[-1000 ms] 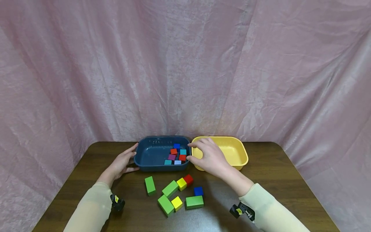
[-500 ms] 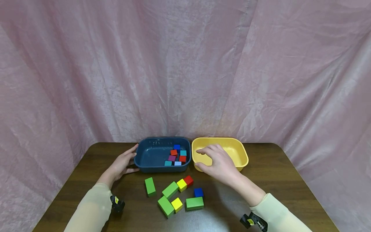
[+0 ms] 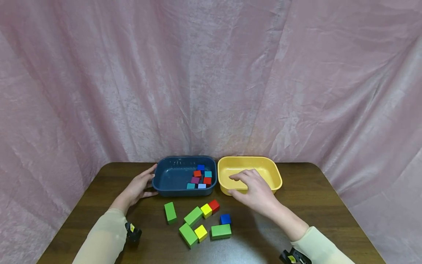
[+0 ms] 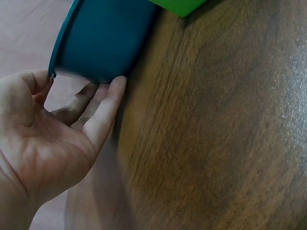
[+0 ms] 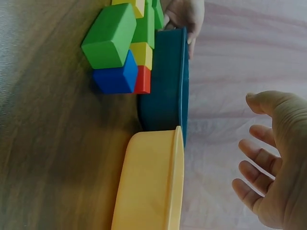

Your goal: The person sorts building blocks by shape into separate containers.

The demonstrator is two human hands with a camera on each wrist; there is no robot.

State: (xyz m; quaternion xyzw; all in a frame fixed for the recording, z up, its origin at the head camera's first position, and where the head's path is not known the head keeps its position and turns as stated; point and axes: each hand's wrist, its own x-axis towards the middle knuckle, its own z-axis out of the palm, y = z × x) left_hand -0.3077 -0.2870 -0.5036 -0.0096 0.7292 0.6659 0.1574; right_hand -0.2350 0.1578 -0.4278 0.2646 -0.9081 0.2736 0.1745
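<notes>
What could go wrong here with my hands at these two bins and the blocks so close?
1. The right hand hangs over the near rim of the yellow bin; pressing down there could tip or slide it.
2. The left hand touches only the blue bin's left wall, so a push might drive it into the yellow bin.
3. The right forearm crosses just beside the loose blocks, and a sweep leftward might scatter them.

Soft even light, slight tabletop glare

text: none legible | labels/brands/nos.: none | trays, blocks, table: unmarked
</notes>
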